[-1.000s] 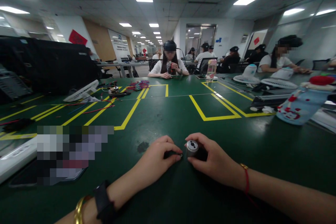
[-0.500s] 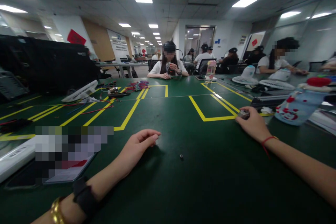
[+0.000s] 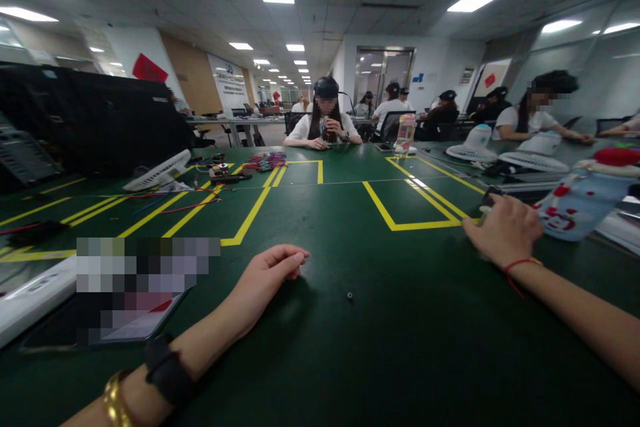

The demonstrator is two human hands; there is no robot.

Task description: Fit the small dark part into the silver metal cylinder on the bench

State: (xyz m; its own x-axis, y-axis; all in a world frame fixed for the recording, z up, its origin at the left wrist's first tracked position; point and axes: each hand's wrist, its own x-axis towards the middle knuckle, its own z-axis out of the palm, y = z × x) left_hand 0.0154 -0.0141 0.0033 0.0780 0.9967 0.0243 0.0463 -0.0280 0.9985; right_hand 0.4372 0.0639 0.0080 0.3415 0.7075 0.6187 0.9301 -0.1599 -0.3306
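Observation:
My left hand (image 3: 274,273) rests over the green table (image 3: 320,360), its fingers curled and the thumb pressed against them. Whatever it may hold is hidden. A tiny metal ring-like piece (image 3: 350,296) lies on the tabletop to its right, touched by neither hand. Far to the right, my right hand (image 3: 505,230) is bent down beside a blue bottle with a red top (image 3: 565,203). Its thumb points left and its other fingers are partly hidden, so its grip is unclear. A dark piece (image 3: 491,195) shows just beyond the fingertips.
On the left lie a white bar-shaped case (image 3: 37,303) and a phone-like flat item (image 3: 135,328). Wires (image 3: 265,161) and a white fan (image 3: 157,170) are farther back. More fans (image 3: 473,147) stand at right. A person (image 3: 325,123) sits opposite, near a clear bottle (image 3: 405,133).
My right hand has moved right, toward the blue bottle. The small metal cylinder seen in its fingers earlier no longer shows. My left hand keeps its pose; the view shifted slightly.

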